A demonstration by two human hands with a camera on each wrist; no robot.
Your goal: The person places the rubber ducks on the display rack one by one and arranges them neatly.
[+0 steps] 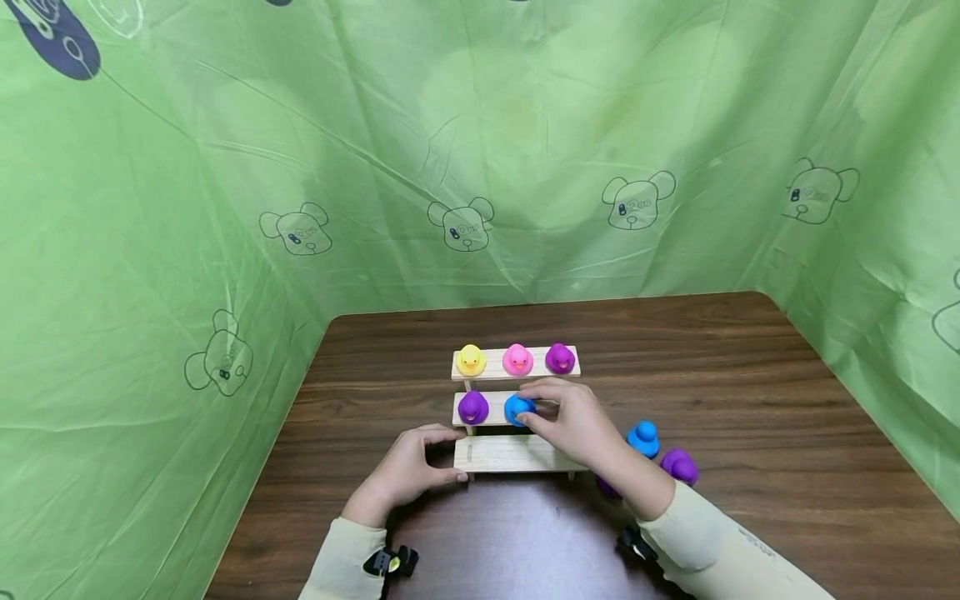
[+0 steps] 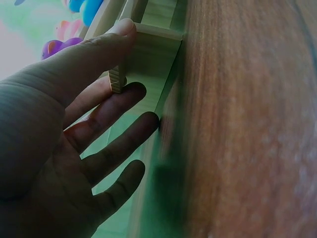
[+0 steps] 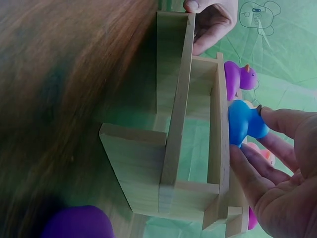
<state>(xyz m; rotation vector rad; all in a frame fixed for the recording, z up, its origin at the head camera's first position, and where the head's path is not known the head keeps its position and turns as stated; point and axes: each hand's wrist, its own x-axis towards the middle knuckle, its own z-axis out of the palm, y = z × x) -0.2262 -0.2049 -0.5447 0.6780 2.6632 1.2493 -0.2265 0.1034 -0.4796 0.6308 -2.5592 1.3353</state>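
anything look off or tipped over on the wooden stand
Nothing stands out. The stand looks straight, and the yellow duck, pink duck and two purple ducks on it sit upright. The blue duck is pinched by the right hand at the middle step. No damage or spill shows.

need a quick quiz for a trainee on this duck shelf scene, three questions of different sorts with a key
1. True or false: in the head view, the yellow duck sits at the left end of the top shelf.

2. Multiple choice: which toy does the right hand hold?
A) a pink duck
B) a blue duck
C) a green duck

3. Fill in the missing word (top, middle or lowest): the left hand grips the left end of the ____ shelf.

Key:
1. True.
2. B; the fingers pinch it at the middle shelf.
3. Lowest; that is the lowest shelf, nearest the person.
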